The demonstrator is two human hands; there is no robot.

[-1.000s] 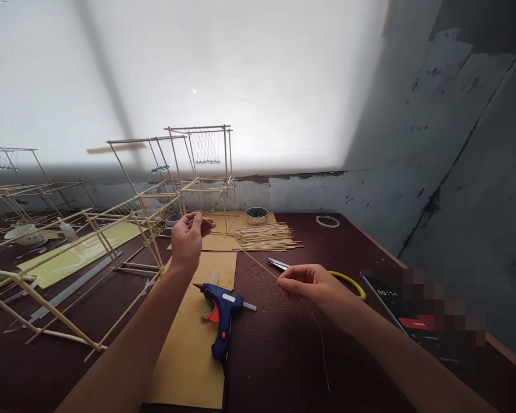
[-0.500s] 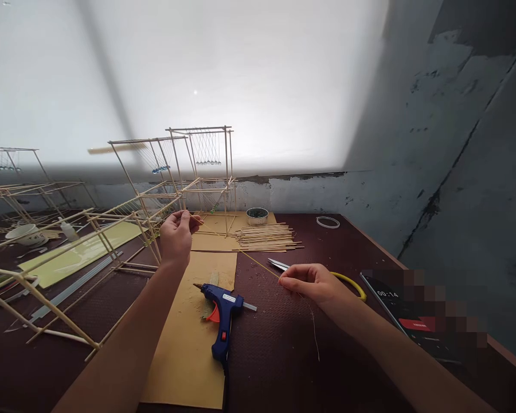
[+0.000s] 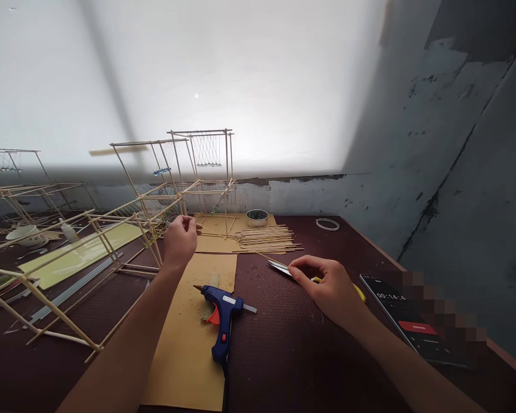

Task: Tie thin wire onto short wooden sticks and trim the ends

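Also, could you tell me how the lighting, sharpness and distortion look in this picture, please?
Head view: the white wall glares, overexposed, so the stick frames read as thin silhouettes; the table edge slants with wide-lens warp; the phone is partly pixelated; left hand, pinching a thin stick, and right hand look sharp.

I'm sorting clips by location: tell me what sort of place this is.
Probably a hobby craft workbench for building stick models: stick frames, a stick pile and a glue gun sit on the table.
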